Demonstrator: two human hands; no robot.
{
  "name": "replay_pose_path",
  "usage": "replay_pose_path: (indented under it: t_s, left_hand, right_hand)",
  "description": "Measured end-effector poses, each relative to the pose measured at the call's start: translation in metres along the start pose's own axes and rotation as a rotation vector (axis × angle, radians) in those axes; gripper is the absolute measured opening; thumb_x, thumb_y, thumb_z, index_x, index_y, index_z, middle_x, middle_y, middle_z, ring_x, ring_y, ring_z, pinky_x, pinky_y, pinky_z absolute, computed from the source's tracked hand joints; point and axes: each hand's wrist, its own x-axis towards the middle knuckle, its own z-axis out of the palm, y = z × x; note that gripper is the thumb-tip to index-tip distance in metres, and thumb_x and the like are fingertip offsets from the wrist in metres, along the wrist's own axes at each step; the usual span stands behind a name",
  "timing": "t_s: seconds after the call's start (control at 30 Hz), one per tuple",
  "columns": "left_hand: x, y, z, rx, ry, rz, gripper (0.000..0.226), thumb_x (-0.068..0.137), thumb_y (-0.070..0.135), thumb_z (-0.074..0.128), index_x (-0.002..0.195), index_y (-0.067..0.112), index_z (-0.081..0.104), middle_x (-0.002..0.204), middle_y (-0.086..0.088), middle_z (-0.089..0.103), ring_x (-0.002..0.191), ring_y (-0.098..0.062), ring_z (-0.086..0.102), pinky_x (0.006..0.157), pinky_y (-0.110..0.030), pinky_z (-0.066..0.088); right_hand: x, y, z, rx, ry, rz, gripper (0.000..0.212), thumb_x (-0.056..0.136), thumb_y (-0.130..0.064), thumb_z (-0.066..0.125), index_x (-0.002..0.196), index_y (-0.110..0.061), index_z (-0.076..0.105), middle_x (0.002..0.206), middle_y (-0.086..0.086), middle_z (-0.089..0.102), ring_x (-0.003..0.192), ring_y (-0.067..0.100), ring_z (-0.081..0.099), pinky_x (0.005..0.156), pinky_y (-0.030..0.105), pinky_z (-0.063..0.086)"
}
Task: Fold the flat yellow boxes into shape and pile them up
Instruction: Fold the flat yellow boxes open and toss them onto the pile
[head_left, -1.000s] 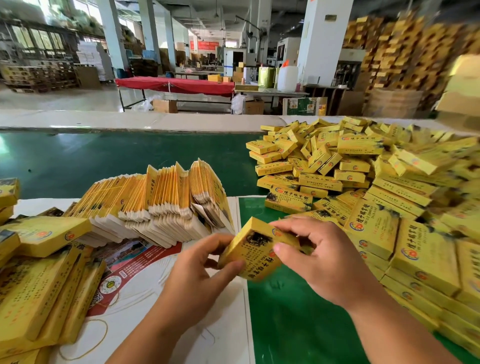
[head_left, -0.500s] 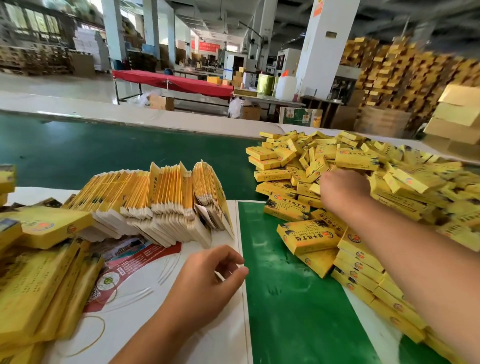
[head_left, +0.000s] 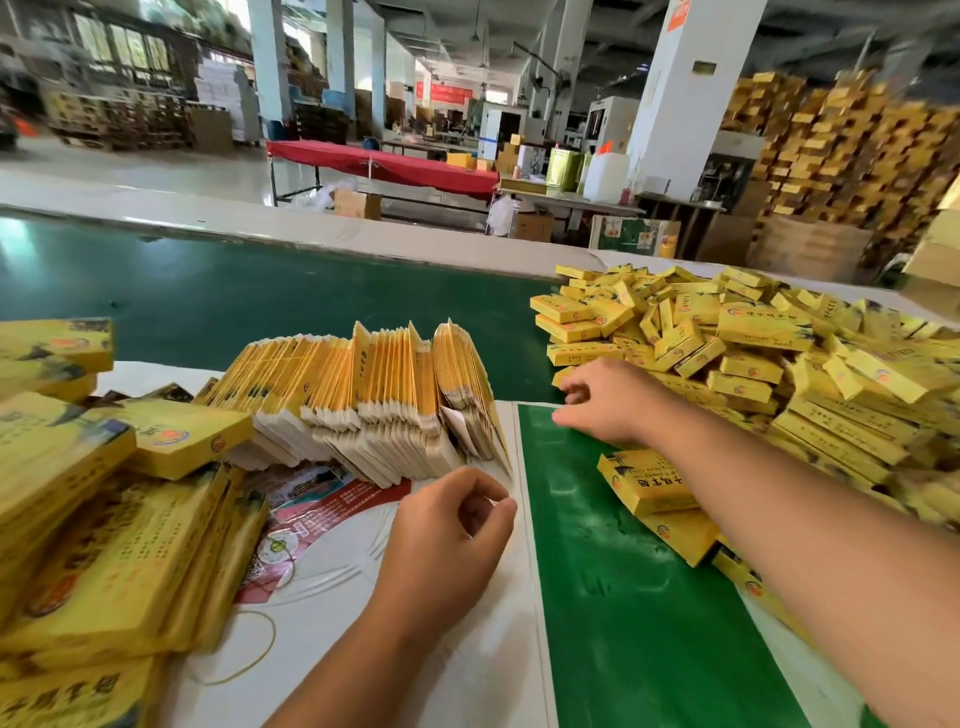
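A fanned row of flat yellow boxes (head_left: 363, 395) stands on edge in the middle of the table. A big heap of folded yellow boxes (head_left: 753, 364) covers the right side. My left hand (head_left: 447, 535) rests on the white sheet just in front of the flat row, fingers loosely curled, holding nothing. My right hand (head_left: 608, 400) hovers empty over the green mat at the near left edge of the heap, fingers spread and relaxed. One folded box (head_left: 644, 480) lies on the mat below my right forearm.
Larger yellow cartons (head_left: 104, 519) are stacked at the left. A white printed sheet (head_left: 337, 597) with a rubber band covers the table front. The green mat (head_left: 623, 597) lies between my arms. Behind runs a dark green belt (head_left: 208, 291); pallets of boxes stand far right.
My right hand carried the folded box to the heap, let it go, and has now drawn back left toward the flat row. My left hand has stayed near the white sheet, empty.
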Motion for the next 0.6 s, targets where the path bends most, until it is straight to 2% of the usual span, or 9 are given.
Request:
replay_pose_path:
  t_s: [0.07, 0.1, 0.13, 0.23, 0.33, 0.4, 0.47, 0.53, 0.6]
  left_hand:
    - [0.001, 0.0, -0.001, -0.018, 0.029, -0.02, 0.008, 0.086, 0.027, 0.068, 0.078, 0.028, 0.067, 0.067, 0.007, 0.065, 0.064, -0.006, 0.058, 0.056, -0.019, 0.047]
    - [0.001, 0.0, -0.002, -0.023, 0.035, -0.026, 0.009, 0.086, 0.026, 0.068, 0.077, 0.028, 0.067, 0.066, 0.007, 0.065, 0.063, -0.006, 0.058, 0.055, -0.018, 0.046]
    - [0.001, 0.0, -0.002, -0.026, 0.038, -0.027, 0.009, 0.085, 0.026, 0.068, 0.077, 0.028, 0.067, 0.065, 0.008, 0.064, 0.061, -0.005, 0.057, 0.054, -0.017, 0.045]
    - [0.002, 0.001, -0.003, -0.037, 0.037, -0.026, 0.009, 0.086, 0.025, 0.068, 0.077, 0.027, 0.067, 0.062, 0.008, 0.062, 0.058, -0.003, 0.054, 0.051, -0.013, 0.042]
    - [0.002, 0.002, -0.004, -0.05, 0.038, -0.042, 0.01, 0.086, 0.025, 0.067, 0.076, 0.029, 0.067, 0.063, 0.01, 0.062, 0.059, -0.001, 0.055, 0.052, -0.011, 0.042]
    - [0.002, 0.002, -0.004, -0.042, 0.047, -0.04, 0.012, 0.086, 0.025, 0.067, 0.075, 0.029, 0.066, 0.062, 0.009, 0.062, 0.059, -0.001, 0.054, 0.052, -0.011, 0.042]
    - [0.001, 0.004, -0.003, -0.042, 0.049, -0.044, 0.015, 0.086, 0.024, 0.067, 0.073, 0.03, 0.065, 0.062, 0.009, 0.061, 0.059, -0.001, 0.054, 0.052, -0.011, 0.042]
    - [0.001, 0.005, -0.003, -0.051, 0.04, -0.061, 0.015, 0.086, 0.024, 0.067, 0.073, 0.031, 0.064, 0.063, 0.009, 0.062, 0.062, -0.001, 0.056, 0.053, -0.011, 0.044]
    - [0.001, 0.006, -0.004, -0.054, 0.032, -0.078, 0.013, 0.086, 0.025, 0.068, 0.074, 0.031, 0.065, 0.065, 0.009, 0.063, 0.064, -0.002, 0.057, 0.053, -0.011, 0.045]
  right_hand:
    - [-0.007, -0.024, 0.018, 0.087, -0.103, -0.071, 0.081, 0.081, -0.045, 0.07, 0.149, -0.015, 0.038, 0.148, 0.006, 0.049, 0.132, 0.025, 0.049, 0.102, 0.031, 0.042]
    - [-0.008, -0.034, 0.028, 0.086, -0.123, -0.096, 0.087, 0.079, -0.047, 0.071, 0.151, -0.016, 0.034, 0.151, 0.007, 0.045, 0.134, 0.026, 0.047, 0.103, 0.033, 0.042]
    - [-0.007, -0.041, 0.037, 0.071, -0.123, -0.115, 0.085, 0.077, -0.048, 0.072, 0.147, -0.016, 0.038, 0.147, 0.008, 0.049, 0.13, 0.027, 0.051, 0.099, 0.034, 0.045]
    - [-0.005, -0.054, 0.057, 0.013, -0.067, -0.131, 0.047, 0.081, -0.045, 0.069, 0.115, -0.015, 0.06, 0.117, 0.01, 0.066, 0.102, 0.028, 0.062, 0.078, 0.033, 0.052]
    - [-0.005, -0.056, 0.062, -0.015, 0.046, -0.116, 0.018, 0.089, -0.031, 0.058, 0.087, -0.013, 0.062, 0.1, 0.012, 0.068, 0.091, 0.031, 0.062, 0.065, 0.03, 0.044]
    - [-0.009, -0.052, 0.062, -0.049, 0.147, -0.102, 0.02, 0.09, -0.023, 0.054, 0.071, -0.017, 0.052, 0.087, 0.014, 0.067, 0.083, 0.033, 0.062, 0.059, 0.029, 0.035]
    - [-0.013, -0.046, 0.061, -0.047, 0.256, -0.1, 0.032, 0.088, -0.019, 0.054, 0.06, -0.016, 0.039, 0.067, 0.009, 0.057, 0.072, 0.033, 0.056, 0.051, 0.028, 0.028]
    - [-0.019, -0.041, 0.059, -0.034, 0.326, -0.115, 0.043, 0.089, -0.023, 0.057, 0.056, -0.018, 0.031, 0.055, -0.001, 0.038, 0.063, 0.03, 0.047, 0.045, 0.028, 0.018]
    - [-0.024, -0.038, 0.056, -0.018, 0.321, -0.13, 0.048, 0.09, -0.033, 0.063, 0.055, -0.02, 0.032, 0.054, -0.004, 0.036, 0.061, 0.026, 0.045, 0.045, 0.028, 0.017]
